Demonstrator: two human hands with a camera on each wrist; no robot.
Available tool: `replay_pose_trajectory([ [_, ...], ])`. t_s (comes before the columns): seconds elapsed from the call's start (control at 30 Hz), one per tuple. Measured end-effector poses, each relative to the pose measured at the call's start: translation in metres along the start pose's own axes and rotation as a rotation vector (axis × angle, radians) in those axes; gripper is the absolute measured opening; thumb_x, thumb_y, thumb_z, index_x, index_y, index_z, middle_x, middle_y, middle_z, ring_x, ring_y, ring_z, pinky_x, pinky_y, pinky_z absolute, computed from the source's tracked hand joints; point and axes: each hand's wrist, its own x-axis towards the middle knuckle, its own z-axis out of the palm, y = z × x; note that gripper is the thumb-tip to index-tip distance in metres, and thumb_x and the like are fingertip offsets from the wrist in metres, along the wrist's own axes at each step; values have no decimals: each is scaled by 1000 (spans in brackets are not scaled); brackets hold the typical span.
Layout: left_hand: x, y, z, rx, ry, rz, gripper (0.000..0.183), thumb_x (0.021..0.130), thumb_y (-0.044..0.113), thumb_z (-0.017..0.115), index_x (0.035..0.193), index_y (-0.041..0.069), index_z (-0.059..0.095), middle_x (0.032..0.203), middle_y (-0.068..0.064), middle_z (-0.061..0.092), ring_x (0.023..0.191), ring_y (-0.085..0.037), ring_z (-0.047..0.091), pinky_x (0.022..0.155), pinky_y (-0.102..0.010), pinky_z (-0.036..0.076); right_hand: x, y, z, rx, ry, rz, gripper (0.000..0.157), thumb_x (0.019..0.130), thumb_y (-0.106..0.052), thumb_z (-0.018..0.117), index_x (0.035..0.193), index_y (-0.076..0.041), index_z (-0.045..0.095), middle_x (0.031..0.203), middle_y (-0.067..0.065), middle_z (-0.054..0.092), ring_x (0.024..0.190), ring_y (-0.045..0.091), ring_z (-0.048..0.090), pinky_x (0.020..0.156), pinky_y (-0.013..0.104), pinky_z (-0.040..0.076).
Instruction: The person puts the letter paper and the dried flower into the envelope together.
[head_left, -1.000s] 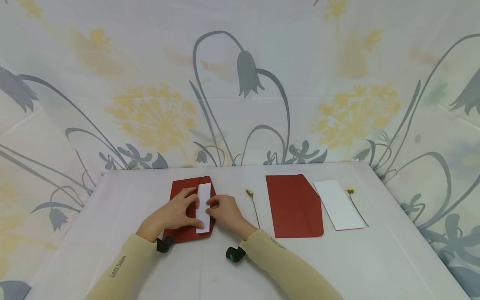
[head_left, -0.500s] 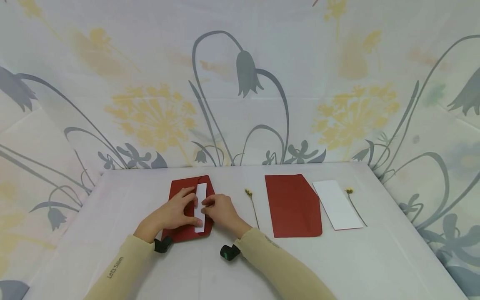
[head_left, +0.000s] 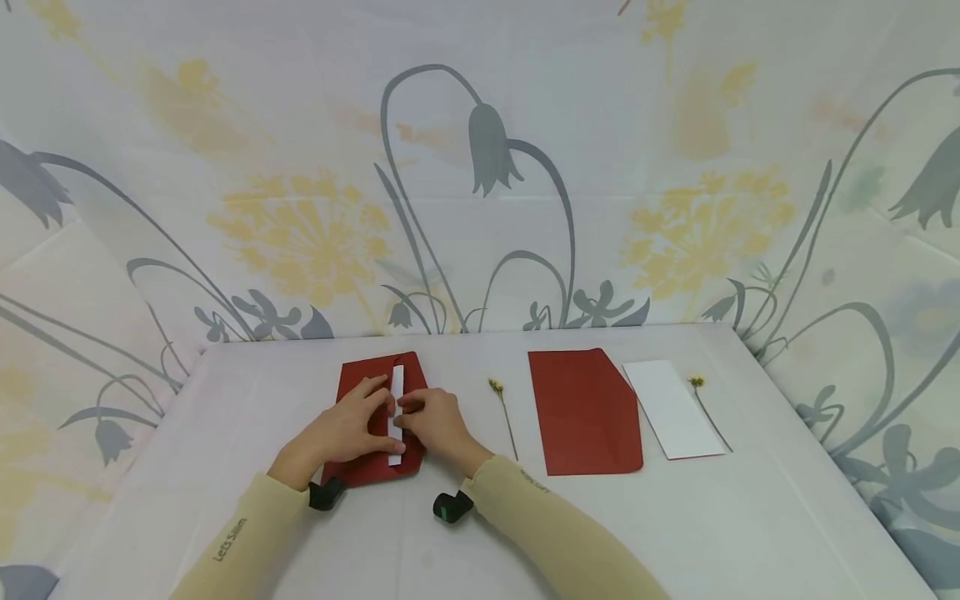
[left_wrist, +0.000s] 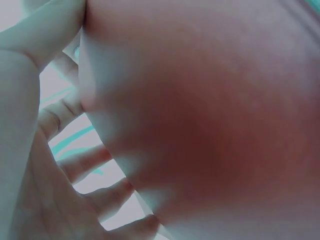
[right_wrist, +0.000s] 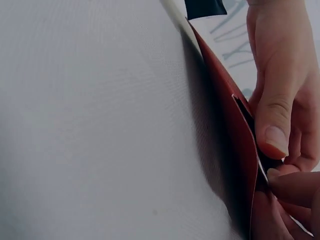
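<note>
On the table's left side, a red envelope [head_left: 362, 372] lies with a white card [head_left: 398, 380] partly inside it, a narrow strip showing along the flap side. My left hand [head_left: 347, 432] rests on the envelope, its fingers extended and its thumb across the card's near end. My right hand [head_left: 441, 427] pinches the card's exposed right edge between thumb and fingers. In the right wrist view, the envelope [right_wrist: 232, 120] shows its dark mouth beside the left thumb [right_wrist: 275, 135]. The left wrist view is blurred, with the left hand [left_wrist: 50, 165] at its left.
Right of the hands, a dried yellow flower [head_left: 504, 408] lies on the table. Farther right are a second red envelope [head_left: 585, 417], a second white card [head_left: 672, 412] overlapping its side, and another dried flower [head_left: 708, 408]. A patterned cloth [head_left: 487, 250] hangs behind.
The right hand has moved left, sliding the white card deeper into the red envelope, and the visible white strip has narrowed. The left hand has stayed nearly in place.
</note>
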Motion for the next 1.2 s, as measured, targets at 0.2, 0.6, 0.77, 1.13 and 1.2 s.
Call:
replay_pose_trajectory([
  [0.2,0,0,1,39,8,-13,55,66,64,72,98,24,51,148,-13,29,135,-43,21,84,-64,42,-3,0,0,51,36,1,26,77,-14,75,101,-7,69,85,-4,67,71,3,61,63,19,50],
  [0.6,0,3,1,61,30,-17,56,66,64,72,99,22,53,147,-13,31,135,-39,25,83,-65,42,-6,3,2,196,83,-47,30,76,-1,73,105,-4,65,95,7,67,80,9,67,66,22,53],
  [0.77,-1,3,1,54,31,-19,55,67,62,72,100,22,53,147,-13,31,135,-40,25,84,-64,42,-7,2,3,207,84,-36,27,78,-1,70,104,-6,66,97,6,67,82,9,66,68,22,53],
  [1.13,-2,3,1,23,37,-2,54,70,59,72,102,20,52,147,-15,30,136,-42,22,88,-64,40,-6,2,6,207,55,-57,27,81,-2,69,107,-9,66,99,3,67,88,9,66,73,21,52],
  [1.2,-2,3,1,16,36,1,54,71,59,72,102,20,52,148,-15,29,136,-42,21,88,-64,39,-6,2,5,208,44,-57,28,82,-3,68,109,-9,65,102,3,67,91,9,65,75,21,52],
])
